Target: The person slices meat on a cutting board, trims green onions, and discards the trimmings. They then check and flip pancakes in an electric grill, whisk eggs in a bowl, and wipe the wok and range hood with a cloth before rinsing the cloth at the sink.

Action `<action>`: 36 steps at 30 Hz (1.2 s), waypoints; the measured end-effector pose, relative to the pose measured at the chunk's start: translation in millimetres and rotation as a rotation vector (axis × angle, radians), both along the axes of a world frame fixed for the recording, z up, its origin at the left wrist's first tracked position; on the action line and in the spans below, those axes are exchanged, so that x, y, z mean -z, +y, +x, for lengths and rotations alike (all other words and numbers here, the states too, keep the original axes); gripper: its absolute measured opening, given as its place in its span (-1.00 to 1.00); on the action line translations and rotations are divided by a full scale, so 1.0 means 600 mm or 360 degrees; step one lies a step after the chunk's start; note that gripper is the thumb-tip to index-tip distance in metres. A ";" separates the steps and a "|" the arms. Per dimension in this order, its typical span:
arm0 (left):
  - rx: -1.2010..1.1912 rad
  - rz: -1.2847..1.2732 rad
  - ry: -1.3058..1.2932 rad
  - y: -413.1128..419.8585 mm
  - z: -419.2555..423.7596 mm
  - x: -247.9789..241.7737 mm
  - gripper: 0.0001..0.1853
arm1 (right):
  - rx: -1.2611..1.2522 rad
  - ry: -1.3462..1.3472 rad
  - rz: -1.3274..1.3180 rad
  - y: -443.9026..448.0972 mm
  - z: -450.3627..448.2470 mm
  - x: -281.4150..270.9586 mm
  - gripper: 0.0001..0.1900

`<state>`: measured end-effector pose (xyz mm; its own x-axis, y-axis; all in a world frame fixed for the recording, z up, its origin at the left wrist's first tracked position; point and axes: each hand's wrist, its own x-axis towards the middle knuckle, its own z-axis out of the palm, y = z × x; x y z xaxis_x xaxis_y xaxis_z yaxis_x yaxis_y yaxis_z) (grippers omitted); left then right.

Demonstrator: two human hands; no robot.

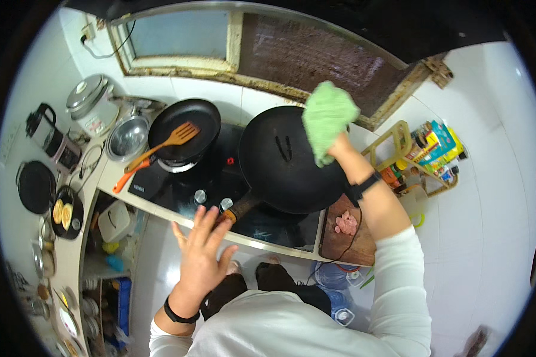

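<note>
A green cloth [328,118] is in my right hand [339,149], over the right rim of a large black wok [277,178] on the built-in cooktop [169,192]. My left hand [205,254] is spread, with its fingertips by the wok's handle [241,207]; whether they touch it I cannot tell. A slotted wooden spatula [178,136] lies across a black frying pan [192,111] with an orange handle, left of the wok. Right of the cooktop, pieces of raw meat [346,223] lie on a wooden cutting board [357,247].
A steel bowl [127,138], a rice cooker [91,105] and a blender [56,143] stand at the left. Further down, a black pan [67,227] holds browned food. A rack [388,145] with seasoning packets and bottles is at the right. Water jugs [332,276] stand below the counter.
</note>
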<state>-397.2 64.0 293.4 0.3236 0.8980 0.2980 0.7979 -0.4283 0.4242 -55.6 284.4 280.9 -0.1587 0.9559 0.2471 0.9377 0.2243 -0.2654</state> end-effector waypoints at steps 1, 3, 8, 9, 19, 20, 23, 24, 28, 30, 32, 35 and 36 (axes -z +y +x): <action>-0.0150 0.0021 0.0094 -0.001 -0.002 0.003 -0.50 | 0.0075 -0.0524 -0.0544 0.028 -0.013 0.030 -0.50; -0.0369 -0.0037 0.0229 0.000 -0.006 0.013 -0.47 | 0.0026 -0.0369 -0.0795 0.044 -0.014 0.076 -0.44; -0.0601 -0.0094 0.0364 0.004 -0.011 0.041 -0.35 | -0.0465 -0.0714 -0.1077 0.079 -0.022 0.119 -0.32; -0.0603 -0.0162 0.0326 0.007 -0.010 0.047 -0.35 | -0.0478 -0.0747 -0.1075 0.084 -0.027 0.127 -0.30; -0.0488 0.0055 0.0071 0.032 -0.022 0.084 -0.62 | -0.0535 -0.0554 -0.1353 0.042 -0.018 0.240 -0.28; -0.0480 0.0068 0.0022 0.034 -0.026 0.085 -0.62 | -0.0694 -0.0567 -0.1461 0.018 -0.015 0.242 -0.29; -0.0469 0.0081 -0.0028 0.039 -0.035 0.087 -0.62 | -0.1079 -0.0211 -0.1778 -0.048 -0.022 0.241 -0.29; -0.0451 0.0092 -0.0036 0.042 -0.036 0.088 -0.62 | -0.1233 -0.0097 -0.1745 -0.054 -0.035 0.244 -0.30; -0.0446 0.0099 0.0017 0.043 -0.035 0.090 -0.57 | -0.1466 -0.0653 -0.0996 0.021 -0.056 0.240 -0.34; -0.0473 0.0086 0.0011 0.040 -0.033 0.091 -0.57 | -0.0968 -0.0936 -0.0771 0.093 -0.028 0.230 -0.30; -0.0492 0.0079 0.0009 0.040 -0.031 0.092 -0.57 | -0.0447 -0.0813 -0.0760 0.093 0.034 0.224 -0.30; -0.0483 0.0078 -0.0043 0.044 -0.030 0.094 -0.58 | 0.0175 -0.0779 -0.1172 -0.012 0.054 0.285 -0.42; -0.0481 0.0077 -0.0057 0.045 -0.031 0.094 -0.58 | -0.0164 -0.0668 -0.1487 -0.051 0.043 0.306 -0.36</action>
